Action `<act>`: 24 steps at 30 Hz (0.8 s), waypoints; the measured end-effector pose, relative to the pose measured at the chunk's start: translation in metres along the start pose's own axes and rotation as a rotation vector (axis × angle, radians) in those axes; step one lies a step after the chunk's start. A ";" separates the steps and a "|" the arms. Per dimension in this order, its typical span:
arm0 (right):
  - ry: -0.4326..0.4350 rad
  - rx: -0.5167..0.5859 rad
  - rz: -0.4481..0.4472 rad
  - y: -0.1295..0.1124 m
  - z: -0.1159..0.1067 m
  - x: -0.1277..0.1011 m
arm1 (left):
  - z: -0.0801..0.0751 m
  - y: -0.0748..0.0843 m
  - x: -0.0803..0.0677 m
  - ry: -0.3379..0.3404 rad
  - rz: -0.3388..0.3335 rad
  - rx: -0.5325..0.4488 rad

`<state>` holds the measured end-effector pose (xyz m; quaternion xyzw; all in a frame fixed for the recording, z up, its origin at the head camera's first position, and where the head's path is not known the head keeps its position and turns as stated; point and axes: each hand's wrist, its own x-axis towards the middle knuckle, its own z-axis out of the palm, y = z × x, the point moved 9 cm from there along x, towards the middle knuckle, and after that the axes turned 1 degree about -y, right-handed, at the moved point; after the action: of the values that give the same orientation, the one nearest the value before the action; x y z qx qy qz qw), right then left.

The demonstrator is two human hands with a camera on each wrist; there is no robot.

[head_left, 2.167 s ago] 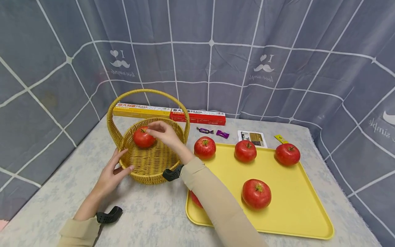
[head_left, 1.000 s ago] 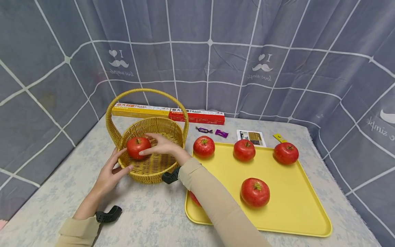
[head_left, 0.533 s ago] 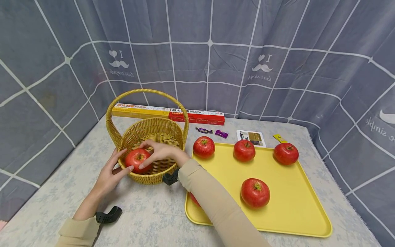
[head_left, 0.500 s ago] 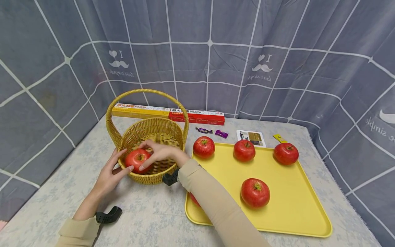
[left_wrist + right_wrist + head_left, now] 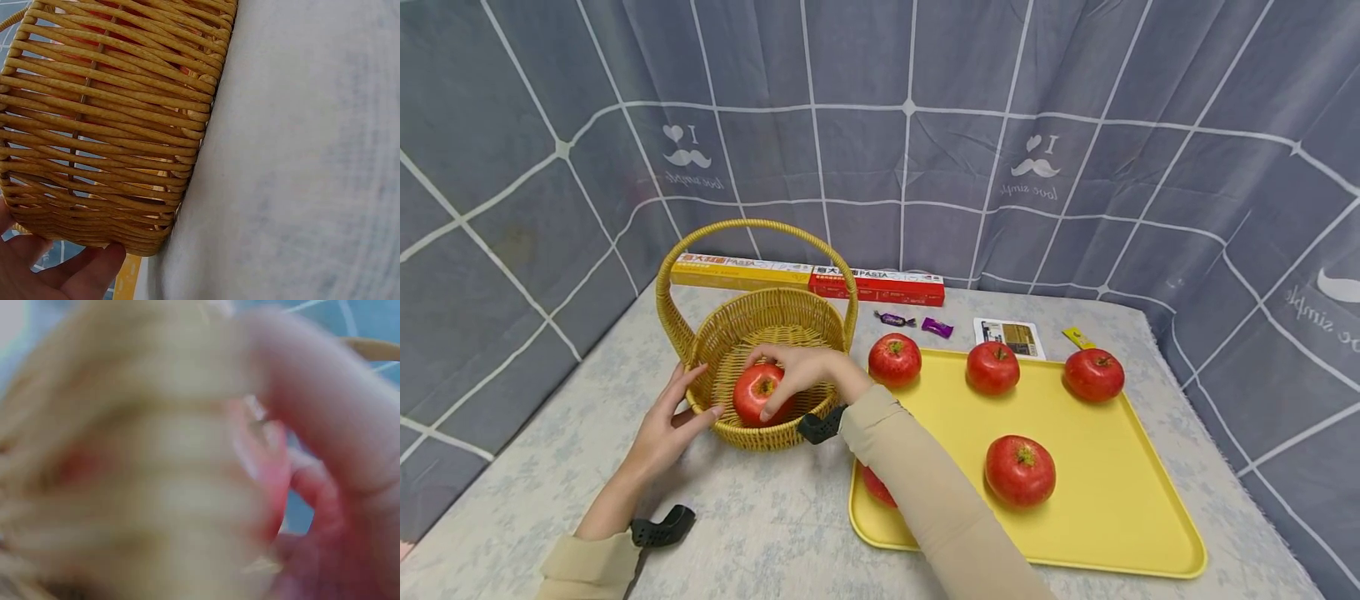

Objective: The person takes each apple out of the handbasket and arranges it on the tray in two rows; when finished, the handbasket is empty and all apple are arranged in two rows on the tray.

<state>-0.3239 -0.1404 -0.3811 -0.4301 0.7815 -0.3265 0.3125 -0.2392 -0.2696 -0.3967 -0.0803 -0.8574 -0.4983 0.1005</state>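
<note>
Wicker basket (image 5: 752,333) stands near the surface's left edge; the right hand (image 5: 801,371) grips an apple (image 5: 758,393) inside, stem up. Its wrist view is a blur. The left hand (image 5: 670,421) rests open-fingered on the rim. A sleeve hides part of another apple (image 5: 874,486) on the tray (image 5: 1112,500).

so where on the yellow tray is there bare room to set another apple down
The yellow plastic tray is bare along its right and front-right side, past the front red apple. Its back edge is crowded: three red apples in a row. The near-left corner holds another under the sleeve.
</note>
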 end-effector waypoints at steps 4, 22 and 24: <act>0.019 -0.060 0.010 -0.010 -0.020 -0.021 | 0.001 0.001 -0.001 -0.005 -0.004 0.005; 0.061 -0.124 -0.141 -0.032 -0.100 -0.259 | 0.002 0.000 -0.005 -0.025 -0.022 0.034; 0.101 -0.123 -0.128 -0.019 -0.106 -0.286 | 0.001 0.000 -0.004 -0.027 -0.024 0.035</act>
<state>-0.2725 0.1285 -0.2442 -0.4806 0.7857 -0.3185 0.2242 -0.2355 -0.2686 -0.3986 -0.0748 -0.8682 -0.4832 0.0843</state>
